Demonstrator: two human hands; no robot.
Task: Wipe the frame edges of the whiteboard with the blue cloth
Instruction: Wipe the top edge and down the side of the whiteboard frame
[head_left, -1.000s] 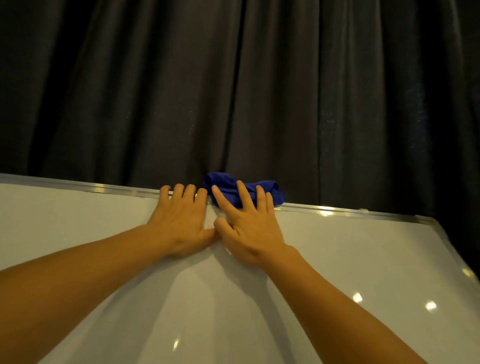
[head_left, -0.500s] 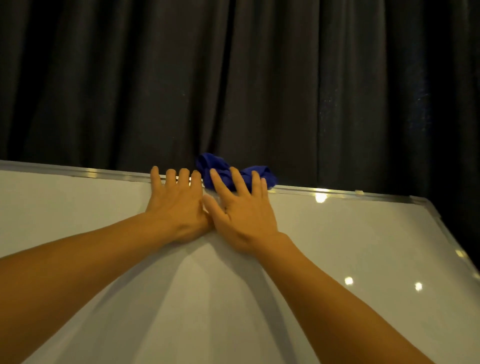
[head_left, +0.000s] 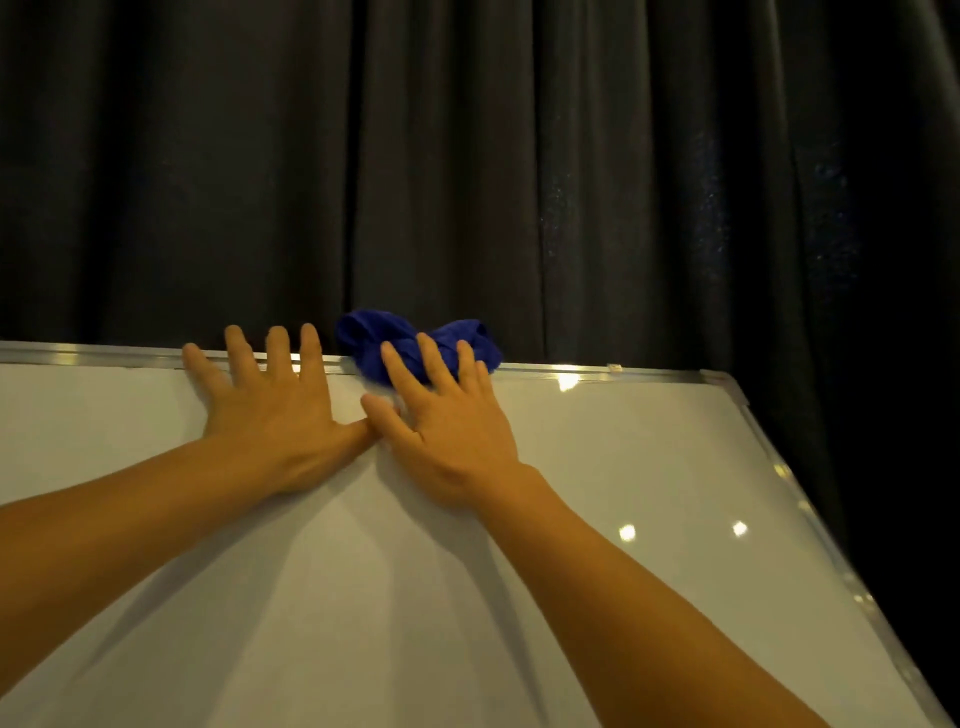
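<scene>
So the blue cloth (head_left: 415, 345) is bunched up on the far top frame edge (head_left: 597, 371) of the whiteboard (head_left: 467, 597), roughly mid-span, and the right hand (head_left: 447, 426) is pressing it down with flat, spread fingers, not actually pinching it. The left hand (head_left: 270, 410) is flat on the board just to the left, fingers apart, tips over the frame, holding nothing. The thumbs touch.

Biggest risk I see: the cloth is only pinned under fingertips, and a good chunk of it humps over the far side of the rail. Slide too fast and it could roll off behind the board into the dark curtain (head_left: 467, 156). Also, flat palms on the white surface probably leave smudges.

Hard to tell: how much cloth hangs behind the frame, and whether it really contacts the rail under the fingers. The board's left end and near edge are cut off, so I can't judge how much frame is left.
</scene>
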